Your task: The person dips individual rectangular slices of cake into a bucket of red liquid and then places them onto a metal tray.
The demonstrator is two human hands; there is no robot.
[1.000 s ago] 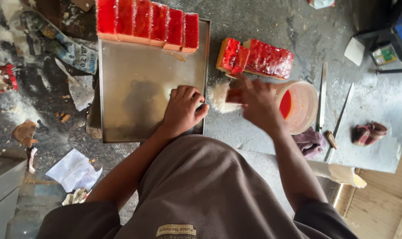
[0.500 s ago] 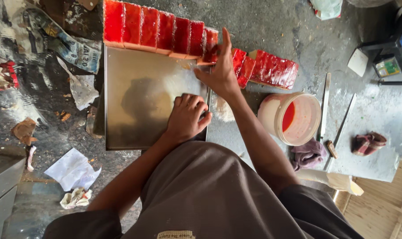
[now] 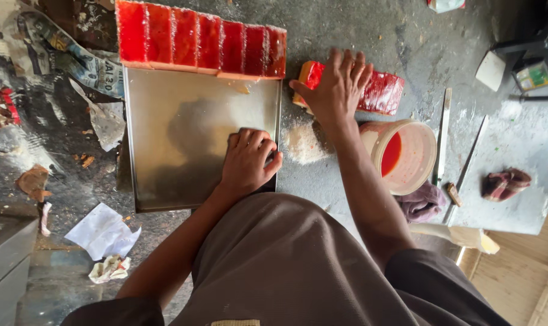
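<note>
At the far left, a crumpled sheet of white paper [image 3: 102, 232] is seen on the dirty floor, at about eight o'clock from the metal tray [image 3: 177, 139]. The flat tray is laid on the grey work surface [image 3: 346, 24], and a row of red slabs [image 3: 201, 41] is lined up along its twelve o'clock edge, side by side and touching one another. The left hand [image 3: 248, 158] is pressed onto the tray near its five o'clock corner, fingers curled under in a loose fist, with nothing gripped. A small heap of pale crumbs [image 3: 302, 143] is spread just beside the tray at three o'clock. The right hand [image 3: 335, 90] is laid with fingers spread over a second group of red slabs [image 3: 382, 92], which lies off the tray at about two o'clock from it; the slab end by the thumb is grasped. At five o'clock from that hand, a pale bucket [image 3: 406, 156] holding red liquid is seen, with a purple rag [image 3: 423, 202] touching it below. Further right, a long knife [image 3: 444, 136] and a dark red cloth [image 3: 506, 183] are laid on the surface.
</note>
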